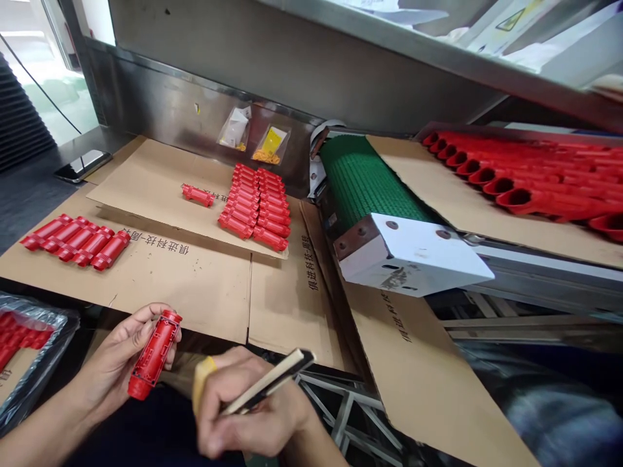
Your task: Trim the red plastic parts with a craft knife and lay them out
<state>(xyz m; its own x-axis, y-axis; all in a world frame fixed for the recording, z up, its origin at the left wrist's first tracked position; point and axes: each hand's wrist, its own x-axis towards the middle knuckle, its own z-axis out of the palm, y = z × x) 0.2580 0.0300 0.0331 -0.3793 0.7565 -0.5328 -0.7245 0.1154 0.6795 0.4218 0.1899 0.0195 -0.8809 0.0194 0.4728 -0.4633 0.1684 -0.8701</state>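
Note:
My left hand (114, 353) is closed round a red plastic tubular housing (154, 353), held tilted above the near edge of the cardboard. Its upward side shows cut-outs and dark edging. To its right, my right hand (257, 408) grips a slim tool with a beige and black handle (272, 379); the working tip is hidden or blurred. A yellow finger cover (202, 383) sits on one finger of that hand. The tool and the housing appear apart. Beyond my hands, several similar red housings (78, 240) lie in a row on the cardboard (204, 285).
More red housings (256, 207) stand in two columns on a raised cardboard sheet, with a single one (197, 194) beside them. A green conveyor belt (370, 181) ends at a white bracket (413, 253). Red tubes (535, 175) lie right. A lined tray (29, 383) is at left, a phone (84, 165) behind.

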